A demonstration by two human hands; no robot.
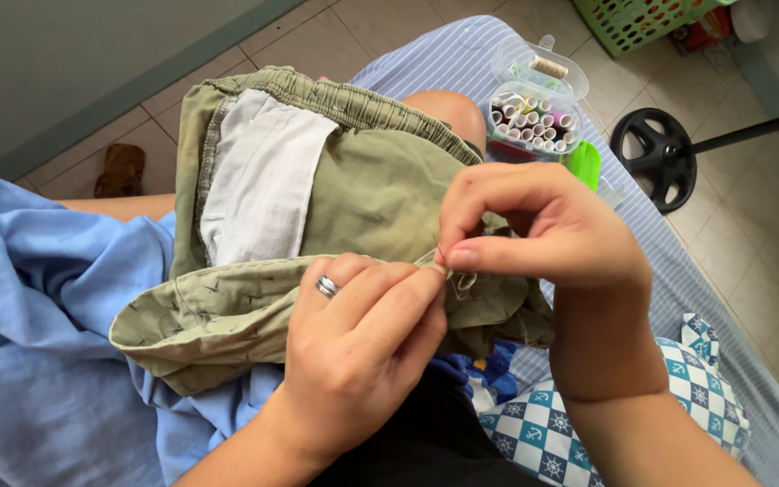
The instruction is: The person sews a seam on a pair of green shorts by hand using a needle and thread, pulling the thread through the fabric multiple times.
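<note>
One pair of olive-green shorts (380, 189), white pocket lining (259, 185) showing; left hand (362, 347) pinches its hem, right hand (538, 230) above pinches a needle (441, 255).

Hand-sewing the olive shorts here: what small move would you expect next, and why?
Probably the right hand draws the needle up and away. Its fingertips pinch the needle at the hem of the olive shorts, while the left hand pinches the fold beside it.

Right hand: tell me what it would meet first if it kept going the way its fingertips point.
The right hand points left, pinching at the olive shorts. Straight on, it would likely meet the left hand fingertips gripping that fabric fold.
</note>
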